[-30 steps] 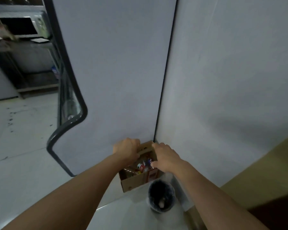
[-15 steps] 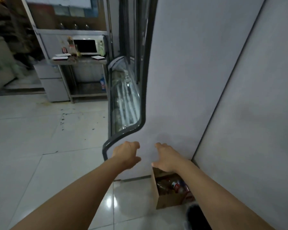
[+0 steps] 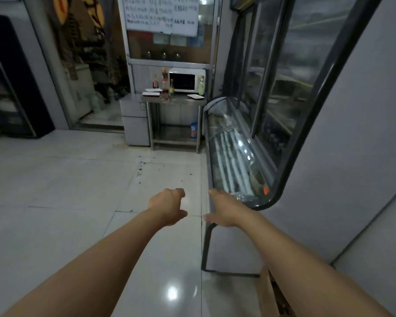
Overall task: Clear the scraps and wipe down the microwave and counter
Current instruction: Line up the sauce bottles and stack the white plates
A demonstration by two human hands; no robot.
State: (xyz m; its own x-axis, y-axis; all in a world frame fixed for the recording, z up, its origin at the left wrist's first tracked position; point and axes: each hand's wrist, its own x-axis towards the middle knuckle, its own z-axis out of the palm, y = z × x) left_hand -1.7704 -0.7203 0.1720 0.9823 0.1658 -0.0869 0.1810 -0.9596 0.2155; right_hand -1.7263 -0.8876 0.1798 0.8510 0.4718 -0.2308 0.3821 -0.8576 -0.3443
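Head view: both bare forearms reach forward over a glossy tiled floor [image 3: 82,179]. The left hand [image 3: 167,205] and the right hand [image 3: 224,208] hang side by side, apart from each other; each is loose, fingers relaxed and slightly spread, and neither holds anything. The microwave [image 3: 186,80] is far ahead of the hands, well apart from both, above them in the frame and roughly on the line between them. It is white with a dark door window; its door faces the camera, its long axis runs left to right, and its control panel is at the right end. It stands at the back of a steel surface [image 3: 173,99] on metal legs with a lower shelf. On that surface in front of the microwave: a dark upright bottle [image 3: 171,88], two flat white trays [image 3: 151,92] at the left, another white tray [image 3: 195,96] at the right, and small brownish scraps [image 3: 166,98] near the front edge; detail too blurred to tell further. A glass display case [image 3: 242,156] runs along the right side, just beside the right hand. A small grey cabinet [image 3: 135,120] stands against the left of the surface.
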